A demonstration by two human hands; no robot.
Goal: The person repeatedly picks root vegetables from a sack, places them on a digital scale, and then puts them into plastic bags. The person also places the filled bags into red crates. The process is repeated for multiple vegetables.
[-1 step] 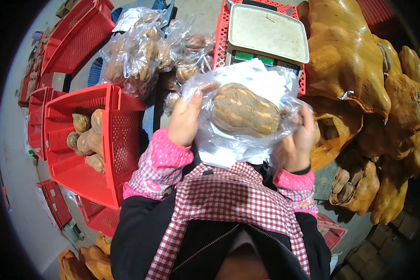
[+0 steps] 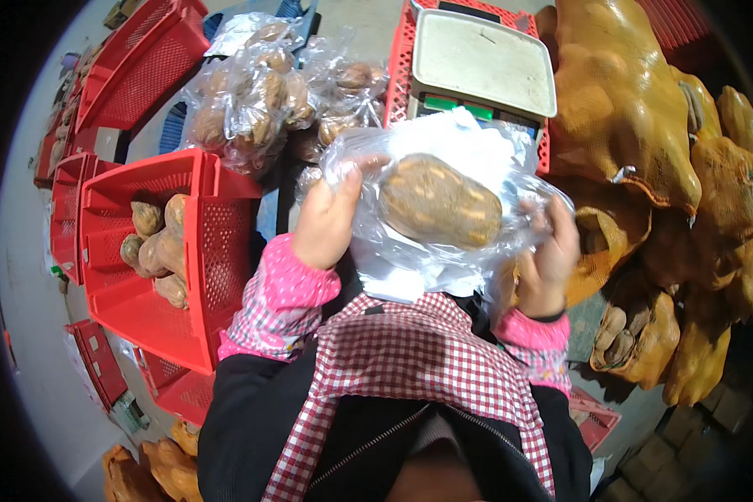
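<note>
A mottled tan-brown squash lies in a clear plastic bag, in front of my body. My left hand grips the bag's left side, with the thumb up and the fingers partly under the film. On the other side my right hand pinches the film near the squash's right end. White papers or a stack of flat bags lie under and behind it. Just beyond is a weighing scale with a bare pale pan, standing on a red crate.
Bagged squashes are heaped at the far left. Nearer on the left, a red crate holds several loose squashes. Full orange mesh sacks crowd the right side; one open sack shows squashes inside.
My right hand has shifted slightly to the right, drawing the film outward. The left hand and the squash have barely moved.
</note>
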